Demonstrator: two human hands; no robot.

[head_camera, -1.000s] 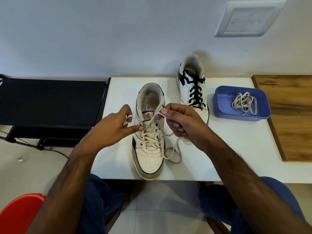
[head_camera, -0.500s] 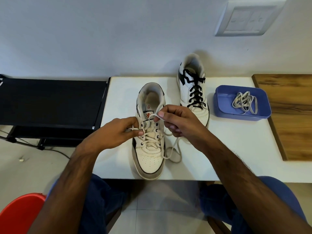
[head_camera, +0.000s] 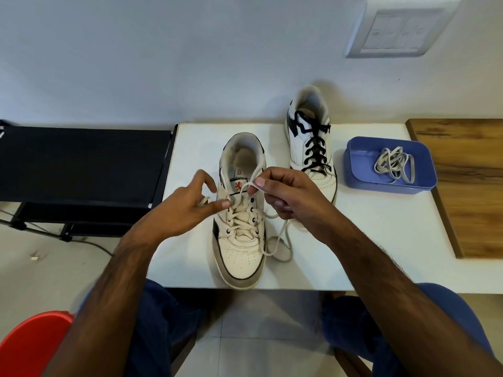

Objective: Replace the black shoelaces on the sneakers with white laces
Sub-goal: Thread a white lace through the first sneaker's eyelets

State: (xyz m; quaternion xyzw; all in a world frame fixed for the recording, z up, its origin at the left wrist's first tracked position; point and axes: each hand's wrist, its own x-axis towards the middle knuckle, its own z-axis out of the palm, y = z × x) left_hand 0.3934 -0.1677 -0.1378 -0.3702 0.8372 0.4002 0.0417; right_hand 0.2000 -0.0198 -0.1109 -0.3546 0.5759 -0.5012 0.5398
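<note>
White table (head_camera: 367, 240): near sneaker (head_camera: 241, 240) white-laced; right hand (head_camera: 291, 194) pinches white lace (head_camera: 246, 187), left hand (head_camera: 187, 205) pinches other end.

— Where do the sneakers sit?
— Both on the tabletop (head_camera: 381, 240). The near sneaker (head_camera: 241, 240) stands toe toward the person; the far sneaker (head_camera: 311, 142) stands behind it and to its right, heel near the wall (head_camera: 190, 55).
— And the tub (head_camera: 362, 170)?
— Right of the far sneaker, with a spare lace (head_camera: 394, 164) lying in it. A board (head_camera: 468, 186) lies right of the tub.
— The hands?
— The left hand (head_camera: 185, 208) is at the near sneaker's left side, the right hand (head_camera: 291, 197) at its right, between the two sneakers.
— Anything left of the tabletop?
— A rack (head_camera: 81, 164), and a chair (head_camera: 30, 346) nearer the person.
</note>
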